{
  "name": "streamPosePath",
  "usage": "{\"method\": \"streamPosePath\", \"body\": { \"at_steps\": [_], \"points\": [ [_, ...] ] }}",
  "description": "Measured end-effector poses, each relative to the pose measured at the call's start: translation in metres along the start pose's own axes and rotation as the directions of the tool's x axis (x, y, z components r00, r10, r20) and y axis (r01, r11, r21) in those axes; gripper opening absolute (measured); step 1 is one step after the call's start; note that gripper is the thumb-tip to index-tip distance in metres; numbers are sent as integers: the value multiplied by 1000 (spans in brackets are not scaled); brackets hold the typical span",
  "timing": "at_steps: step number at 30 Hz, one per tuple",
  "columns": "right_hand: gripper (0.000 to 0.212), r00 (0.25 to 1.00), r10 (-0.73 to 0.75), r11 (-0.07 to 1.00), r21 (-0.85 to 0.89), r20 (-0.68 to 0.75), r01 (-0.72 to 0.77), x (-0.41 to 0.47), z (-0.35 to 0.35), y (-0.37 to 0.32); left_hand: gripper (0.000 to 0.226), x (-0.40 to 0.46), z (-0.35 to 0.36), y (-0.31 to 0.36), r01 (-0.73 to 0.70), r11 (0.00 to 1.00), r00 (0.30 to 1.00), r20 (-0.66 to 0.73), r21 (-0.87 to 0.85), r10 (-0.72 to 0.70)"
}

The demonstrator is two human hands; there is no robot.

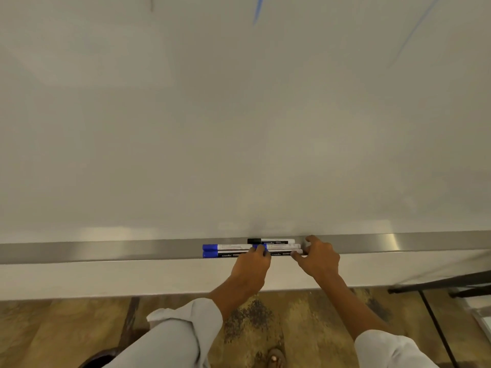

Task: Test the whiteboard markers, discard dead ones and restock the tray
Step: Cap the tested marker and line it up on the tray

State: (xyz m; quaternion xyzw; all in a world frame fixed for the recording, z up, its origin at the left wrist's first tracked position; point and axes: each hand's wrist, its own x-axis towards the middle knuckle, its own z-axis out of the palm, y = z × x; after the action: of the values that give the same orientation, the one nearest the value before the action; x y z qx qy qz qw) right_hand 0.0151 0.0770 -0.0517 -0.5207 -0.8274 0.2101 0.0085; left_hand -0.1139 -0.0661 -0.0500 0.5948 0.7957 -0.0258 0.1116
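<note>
2 blue-capped markers lay end-on along the metal tray, which ran the full width under the whiteboard and serves as the landmark for what follows. Toward the left of the tray's middle, the rear blue marker and the front blue marker lay side by side, touching, caps pointing left. Just right of them, against the tray's back edge, a black-capped marker lay with its cap to the left too. In front of it lay 2 more markers: 1 with a blue cap partly hidden, and 1 at the tray's front lip whose cap could not be seen.

At the tray's middle, the left hand reached up from below, its fingertips curled over the blue cap of the middle marker and pinching there; whether it truly gripped or only pressed could not be told. Right of it, the right hand was spread loosely, forefinger lifted toward the tray's back wall and thumb touching the white end of the front marker, clasping nothing firmly. Both sleeves were pale and rolled. High above the tray, faint blue strokes marked the board. Below the tray, to the right, stood a black frame on the wooden floor.
</note>
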Motion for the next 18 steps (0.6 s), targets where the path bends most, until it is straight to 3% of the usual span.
{"method": "streamPosePath", "body": {
  "at_steps": [7,13,18],
  "points": [
    [42,999,14,1000,-13,-33,-14,0,5,2,56,8,14,5,-60,984,998,33,167,55],
    [38,988,147,967,201,52,-154,4,4,-6,44,11,13,9,30,998,999,34,51,-32],
    [28,988,154,972,184,-22,-148,0,10,-11,45,9,14,6,44,999,999,0,24,-44]
  ]
}}
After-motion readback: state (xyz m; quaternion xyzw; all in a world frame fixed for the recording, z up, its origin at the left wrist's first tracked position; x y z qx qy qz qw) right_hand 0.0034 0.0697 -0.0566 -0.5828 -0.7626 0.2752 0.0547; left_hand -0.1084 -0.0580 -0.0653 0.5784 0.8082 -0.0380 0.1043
